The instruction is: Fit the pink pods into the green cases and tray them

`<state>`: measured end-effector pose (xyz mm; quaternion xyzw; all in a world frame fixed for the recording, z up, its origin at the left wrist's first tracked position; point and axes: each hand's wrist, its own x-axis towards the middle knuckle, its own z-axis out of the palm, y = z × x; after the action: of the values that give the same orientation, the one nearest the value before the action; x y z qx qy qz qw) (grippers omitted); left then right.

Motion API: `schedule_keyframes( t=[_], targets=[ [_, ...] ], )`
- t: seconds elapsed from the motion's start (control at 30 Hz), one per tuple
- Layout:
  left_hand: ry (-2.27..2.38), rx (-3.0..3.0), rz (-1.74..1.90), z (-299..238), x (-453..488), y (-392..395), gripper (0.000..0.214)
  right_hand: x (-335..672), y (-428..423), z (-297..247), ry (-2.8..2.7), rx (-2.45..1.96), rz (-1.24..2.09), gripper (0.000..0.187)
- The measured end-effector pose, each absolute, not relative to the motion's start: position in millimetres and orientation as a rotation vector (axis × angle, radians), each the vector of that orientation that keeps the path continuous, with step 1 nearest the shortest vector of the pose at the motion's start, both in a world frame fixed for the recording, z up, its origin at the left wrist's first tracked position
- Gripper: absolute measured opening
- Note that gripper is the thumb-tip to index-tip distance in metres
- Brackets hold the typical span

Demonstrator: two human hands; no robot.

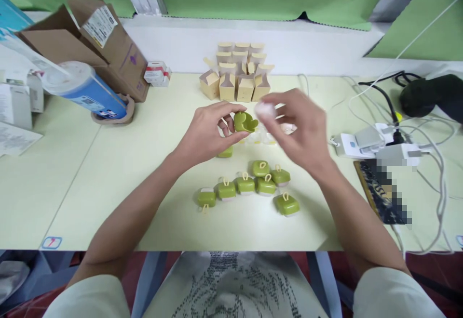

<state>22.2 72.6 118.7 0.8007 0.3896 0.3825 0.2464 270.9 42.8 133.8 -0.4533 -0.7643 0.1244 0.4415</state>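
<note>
My left hand (pixel 208 127) grips an olive-green case (pixel 243 122) between thumb and fingers, with its hollow side facing up and to the right. Just to the right, my right hand (pixel 298 125) pinches a small whitish rounded piece (pixel 265 111), blurred, so its kind is unclear. A narrow gap separates this piece from the case. Below both hands, several small green cases (pixel 246 183) with pale base parts and cream loops lie on the table. Another green case (pixel 225 152) is partly hidden under my left hand. Clear and whitish small pieces (pixel 265 137) lie behind my hands.
Several open small cardboard boxes (pixel 237 84) stand in rows by the wall. At left are a large carton (pixel 104 53), a blue cup (pixel 97 94) in a holder and a small red-white box (pixel 157 73). A power strip (pixel 356 145) with tangled cables lies at right.
</note>
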Motion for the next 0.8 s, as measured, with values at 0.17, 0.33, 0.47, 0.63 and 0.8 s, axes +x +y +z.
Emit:
schedule_keyframes(
  t=[0.17,0.33,0.47,0.63,0.8],
  targets=[
    [1.084,2.141,1.077,116.2,19.9,73.6,0.043,338.2,71.0,147.0,-1.684,-1.669,0.215,0.018],
    [1.117,2.132,1.01,117.6,22.2,71.5,0.043,388.5,113.5,113.5,-1.732,-2.206,0.412,0.01],
    [1.148,2.145,0.978,117.6,22.3,71.4,0.045,393.9,126.5,94.3,-1.769,-2.315,0.521,0.011],
    [1.171,2.155,0.92,119.8,21.4,71.0,0.041,398.3,127.7,94.8,-1.804,-2.341,0.571,0.013],
    [1.168,2.191,0.851,120.2,19.9,70.7,0.041,406.9,132.2,92.8,-1.791,-2.404,0.628,0.012]
  ],
)
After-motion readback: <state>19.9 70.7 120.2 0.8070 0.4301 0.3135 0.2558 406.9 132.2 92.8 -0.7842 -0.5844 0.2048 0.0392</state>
